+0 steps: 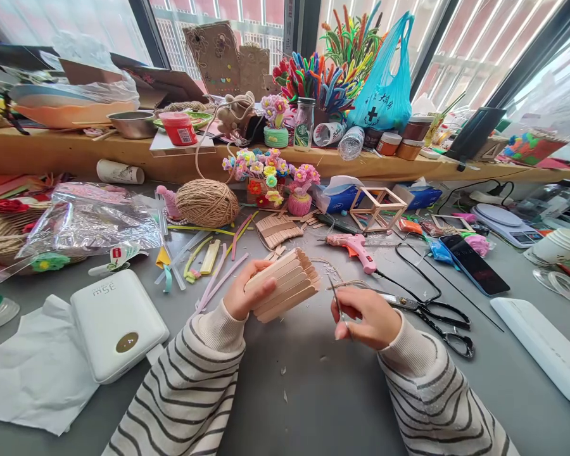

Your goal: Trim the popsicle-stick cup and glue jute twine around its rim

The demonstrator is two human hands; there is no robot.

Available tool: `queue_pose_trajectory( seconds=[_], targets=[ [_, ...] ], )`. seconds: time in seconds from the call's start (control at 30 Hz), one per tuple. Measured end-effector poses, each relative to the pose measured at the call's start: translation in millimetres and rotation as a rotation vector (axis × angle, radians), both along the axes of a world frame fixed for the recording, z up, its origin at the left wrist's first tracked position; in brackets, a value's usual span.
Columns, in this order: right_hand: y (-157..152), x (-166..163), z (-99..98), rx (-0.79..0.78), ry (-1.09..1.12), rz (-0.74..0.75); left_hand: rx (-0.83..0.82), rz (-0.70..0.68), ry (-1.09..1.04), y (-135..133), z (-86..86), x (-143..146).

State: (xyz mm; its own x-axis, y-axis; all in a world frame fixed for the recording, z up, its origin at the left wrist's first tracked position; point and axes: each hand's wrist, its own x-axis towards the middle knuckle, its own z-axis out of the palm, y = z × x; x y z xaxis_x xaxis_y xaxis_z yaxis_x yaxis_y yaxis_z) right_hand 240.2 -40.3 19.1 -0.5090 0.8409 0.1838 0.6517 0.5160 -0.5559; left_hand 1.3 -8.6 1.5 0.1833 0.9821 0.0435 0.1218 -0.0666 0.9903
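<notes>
My left hand [253, 288] is wrapped round a block-shaped piece of wooden craft sticks [287, 285], held tilted above the grey table. Its sticks lie side by side, with rounded ends towards the right. Just to the right, my right hand [363, 316] is closed on a thin, pointed metal tool [336, 297], its tip pointing up. Whether this is tweezers or small scissors I cannot tell. A gap separates the tool from the sticks. Behind the hands lie a bundle of loose craft sticks [279, 232] and a pink glue gun [351, 247].
Black-handled scissors [437, 313] and a phone [475, 265] lie to the right. At left are a white power bank [118, 326] and paper [33, 367]. A twine ball [208, 202] and a wooden stick frame [379, 209] stand before the crowded shelf [171, 155].
</notes>
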Motion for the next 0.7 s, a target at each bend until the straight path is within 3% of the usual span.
queue_pose_trajectory(
  seconds=[0.23, 0.43, 0.57, 0.7],
  targets=[
    [-8, -10, -8.6, -0.094, -0.023, 0.071, 0.053, 0.128, 0.100, -7, 9.1, 4],
    [-9, -17, -21.9, -0.233, 0.075, 0.094, 0.139, 0.126, 0.309, -6, 9.1, 0],
    [-8, -18, -26.8, -0.361, 0.173, 0.097, 0.539, 0.175, 0.435, -4, 8.4, 3],
    [-6, -20, -27.3, -0.526, 0.315, 0.165, 0.934, 0.168, 0.703, -4, 12.2, 15]
  ],
)
